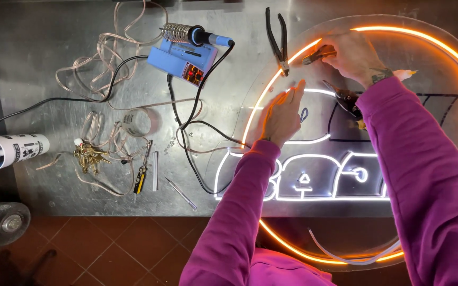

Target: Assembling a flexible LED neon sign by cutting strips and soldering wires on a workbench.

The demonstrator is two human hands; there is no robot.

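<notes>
- On the metal bench (54,32), right of centre, lies a round clear sign panel (398,24) edged by a lit orange light strip (441,45), with white lit outlines (292,197) across its middle.
- Right hand (352,53): closed on a small dark tool (316,54) at the upper left arc of the orange strip; tool tip touches or nearly touches the strip, contact not resolvable.
- Left hand (281,114): flat on the panel, fingers extended and together, holding nothing, fingertips just inside the same arc, below and left of the right hand.
- Key relation: the worked stretch of strip lies between the two hands, running diagonally from lower left to upper right; the right hand is on it, the left hand just beside it.
- Black pliers (278,37) rest handles-up just outside the arc, near the tool; a second plier-like tool (344,98) lies on the panel under the right forearm.
- A loose pale tube (345,257) lies along the lower rim of the panel.
- Left half of bench: blue soldering station (178,59) with its iron in a coiled holder (178,33), tangled clear wire (107,53), a tape roll (139,122), brass fittings (87,156), a small screwdriver (142,177).
- Containers: one white cartridge tube (17,149) at the left edge; contents not visible.
</notes>
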